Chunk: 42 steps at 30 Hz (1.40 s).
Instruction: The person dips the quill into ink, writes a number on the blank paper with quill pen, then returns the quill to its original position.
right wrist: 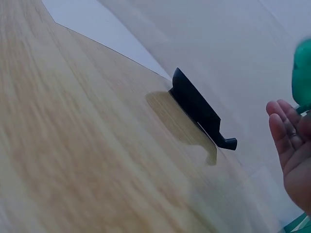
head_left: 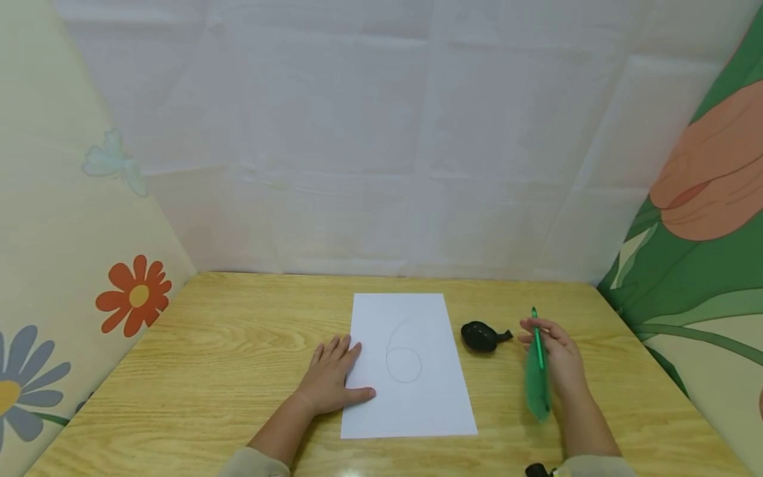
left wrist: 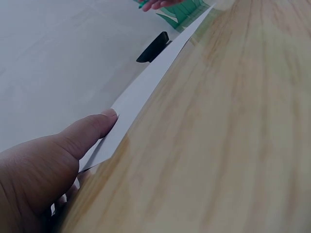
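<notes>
My left hand [head_left: 329, 379] rests with spread fingers on the left edge of a white sheet of paper [head_left: 438, 404], its thumb lying on the sheet. A thin, faint outline shaped like a 6 [head_left: 405, 382] shows on the paper. Over the table's right side, my right hand [head_left: 565, 363] pinches a green pen [head_left: 539, 348] whose tip points up and away. A green leaf-shaped piece [head_left: 536, 391] hangs from the pen's near end. Between paper and right hand lies a black oval holder [head_left: 479, 337] with a short bent tube; in the right wrist view the holder [right wrist: 197, 104] looks flat-sided.
The wood-grain table [head_left: 226, 351] carries these things. A white cloth [head_left: 357, 146] hangs behind its far edge. Printed flower panels [head_left: 53, 218] stand at the left, with a leafy one [head_left: 703, 285] at the right. Something small and black [head_left: 538, 470] shows by the right sleeve.
</notes>
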### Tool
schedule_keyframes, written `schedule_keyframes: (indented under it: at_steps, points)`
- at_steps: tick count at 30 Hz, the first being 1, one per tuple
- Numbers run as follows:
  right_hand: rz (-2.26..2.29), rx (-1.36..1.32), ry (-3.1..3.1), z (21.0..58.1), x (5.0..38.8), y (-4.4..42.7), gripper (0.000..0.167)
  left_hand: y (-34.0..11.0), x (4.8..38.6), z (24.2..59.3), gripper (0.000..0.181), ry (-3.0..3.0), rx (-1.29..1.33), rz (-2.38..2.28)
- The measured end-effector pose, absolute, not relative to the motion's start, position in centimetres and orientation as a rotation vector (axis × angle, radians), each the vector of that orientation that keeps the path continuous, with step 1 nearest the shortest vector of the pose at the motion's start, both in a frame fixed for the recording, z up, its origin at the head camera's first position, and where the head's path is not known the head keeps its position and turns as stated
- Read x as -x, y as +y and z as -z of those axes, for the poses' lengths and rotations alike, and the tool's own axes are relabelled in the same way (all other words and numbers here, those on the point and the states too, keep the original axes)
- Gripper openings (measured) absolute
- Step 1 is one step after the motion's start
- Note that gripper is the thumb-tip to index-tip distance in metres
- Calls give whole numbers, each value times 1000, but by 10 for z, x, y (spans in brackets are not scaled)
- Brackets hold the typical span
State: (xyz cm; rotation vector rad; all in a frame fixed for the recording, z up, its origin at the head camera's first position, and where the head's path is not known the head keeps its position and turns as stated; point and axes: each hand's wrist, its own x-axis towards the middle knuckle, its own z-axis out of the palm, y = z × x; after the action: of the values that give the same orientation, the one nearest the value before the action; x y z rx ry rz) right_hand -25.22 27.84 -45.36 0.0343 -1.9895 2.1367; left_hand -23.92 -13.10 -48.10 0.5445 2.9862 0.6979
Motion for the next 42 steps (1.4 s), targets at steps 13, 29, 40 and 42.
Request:
schedule_keyframes:
  at_steps: [13, 29, 40, 42]
  points:
    - [-2072, -87, -2128, 453, 248, 278, 29, -132, 239, 482, 96, 2990, -546, -703]
    - [-1855, 39, -2524, 458, 251, 279, 47, -133, 238, 482, 96, 2995, -548, -696]
    - [-1666, 191, -2637, 465, 254, 277, 49, -132, 238, 481, 96, 2992, -541, -699]
    - [-1640, 209, -2633, 466, 255, 277, 48, -132, 237, 481, 97, 2992, -543, -696]
